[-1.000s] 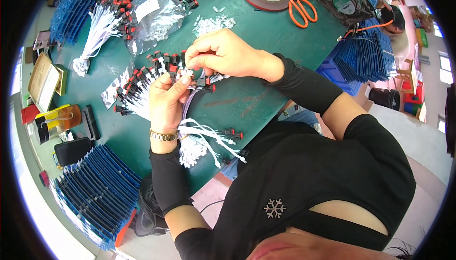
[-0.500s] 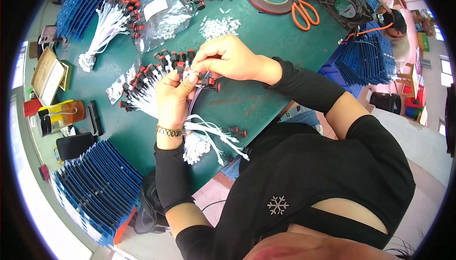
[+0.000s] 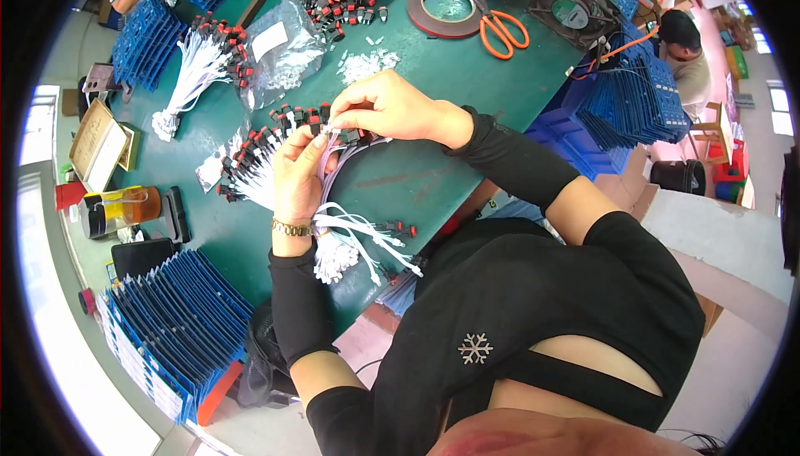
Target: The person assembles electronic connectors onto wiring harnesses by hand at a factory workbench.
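White wire leads (image 3: 329,177) w/ small red-and-black switch heads, bunched over the green bench (image 3: 417,181) right in front of the person. Left hand (image 3: 298,174) wraps the bundle, fingers curled round it mid-length. Right hand (image 3: 390,107) comes in from above, grip pressed together, thumb & forefinger pinching one lead's tip near the top of the bundle. Stuff looks light, floppy, tangle-prone; plastic heads rigid, prob. the safer place to take hold, not the thin wire. More finished leads (image 3: 367,239) trail below the left wrist. Orange scissors (image 3: 502,32) sit well apart.
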The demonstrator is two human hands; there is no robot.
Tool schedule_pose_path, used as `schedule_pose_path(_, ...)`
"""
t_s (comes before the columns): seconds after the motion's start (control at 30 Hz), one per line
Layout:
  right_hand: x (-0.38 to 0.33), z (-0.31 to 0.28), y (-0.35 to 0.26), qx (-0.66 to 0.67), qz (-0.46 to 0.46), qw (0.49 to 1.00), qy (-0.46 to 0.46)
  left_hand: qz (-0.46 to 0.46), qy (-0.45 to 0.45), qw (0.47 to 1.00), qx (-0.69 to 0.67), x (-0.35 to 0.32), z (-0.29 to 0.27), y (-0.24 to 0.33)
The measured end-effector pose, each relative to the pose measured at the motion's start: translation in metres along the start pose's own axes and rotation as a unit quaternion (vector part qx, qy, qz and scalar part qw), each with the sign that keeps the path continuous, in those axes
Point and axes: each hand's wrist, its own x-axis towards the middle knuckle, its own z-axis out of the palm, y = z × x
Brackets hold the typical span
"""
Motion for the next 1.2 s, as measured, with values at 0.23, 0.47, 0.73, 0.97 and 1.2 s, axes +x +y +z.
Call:
schedule_pose_path(0.23, -0.01, 0.008, 0.014, 0.094, -0.007, 0.995, 0.032, -0.015, -0.027, 1.0, 0.002, 0.003, -0.001, -0.001)
schedule_pose_path(0.47, -0.024, 0.016, 0.008, 0.099, -0.01, 0.995, 0.025, -0.026, -0.001, 1.0, -0.01, 0.005, -0.001, 0.002)
schedule_pose_path(0.73, -0.039, 0.032, -0.004, -0.071, -0.133, 0.985, 0.089, -0.034, -0.033, 0.999, 0.011, 0.005, -0.003, -0.001)
schedule_pose_path(0.97, -0.043, 0.019, -0.015, -0.067, -0.06, 0.996, 0.002, -0.053, -0.06, 0.995, 0.064, 0.001, -0.005, -0.002)
schedule_pose_path(1.2, 0.038, -0.073, 0.031, -0.32, -0.031, 0.925, 0.201, -0.071, -0.069, 0.994, 0.047, 0.003, 0.0, 0.002)
